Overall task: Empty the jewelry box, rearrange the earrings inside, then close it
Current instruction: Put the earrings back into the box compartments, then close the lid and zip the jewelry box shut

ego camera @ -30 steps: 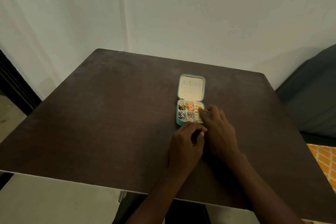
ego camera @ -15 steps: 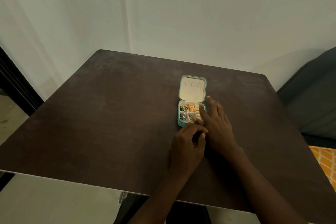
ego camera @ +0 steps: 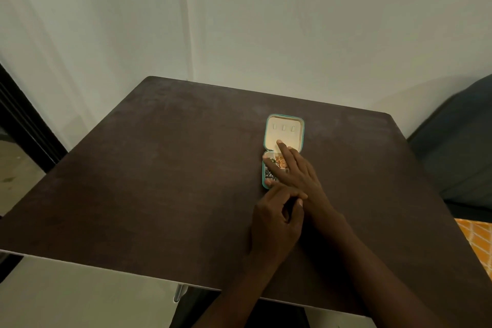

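A small teal jewelry box (ego camera: 284, 125) lies open on the dark table (ego camera: 159, 168), its cream lid flat on the far side. Its compartments hold earrings (ego camera: 278, 161), gold, orange and dark ones, partly hidden. My right hand (ego camera: 295, 170) lies over the box's tray with fingers spread, the index tip reaching the lid's lower edge. Whether it pinches an earring I cannot tell. My left hand (ego camera: 277, 224) rests on the table just in front of the box, fingers curled, fingertips near the box's near edge and nothing seen in it.
The table's near edge runs across the lower frame, with pale floor below. A white wall stands behind. A dark seat (ego camera: 458, 146) sits to the right, and an orange patterned cloth (ego camera: 476, 242) lies below it.
My right hand has slid left and forward across the box, from its right side to over the compartments. The left hand has stayed put.
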